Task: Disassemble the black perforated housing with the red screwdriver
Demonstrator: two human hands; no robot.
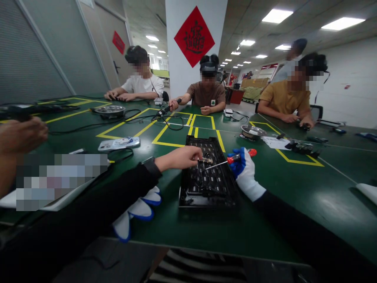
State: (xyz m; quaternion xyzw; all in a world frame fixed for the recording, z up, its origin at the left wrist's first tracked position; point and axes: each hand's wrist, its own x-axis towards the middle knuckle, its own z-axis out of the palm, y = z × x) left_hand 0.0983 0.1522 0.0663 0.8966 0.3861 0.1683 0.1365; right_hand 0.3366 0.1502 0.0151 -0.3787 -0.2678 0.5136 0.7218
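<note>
A black plastic casing [188, 199] with rows of small slots lies on the green table in front of me. Over its left side, my bare left hand [184, 158] pinches a small pale part [206, 160] that looks like a little circuit board. My right hand [243, 169], in a white and blue glove, is closed around the red handle of a screwdriver [235, 158]. The screwdriver's thin shaft points left across the casing, its tip close to the small part. Whether the tip touches anything I cannot tell.
A spare white and blue glove [141, 208] lies beneath my left forearm. Left of the casing is a phone [119, 144]. Metal bowls [110, 110], cables and yellow tape lines [165, 144] spread over the green table [282, 212]. Several people sit around it.
</note>
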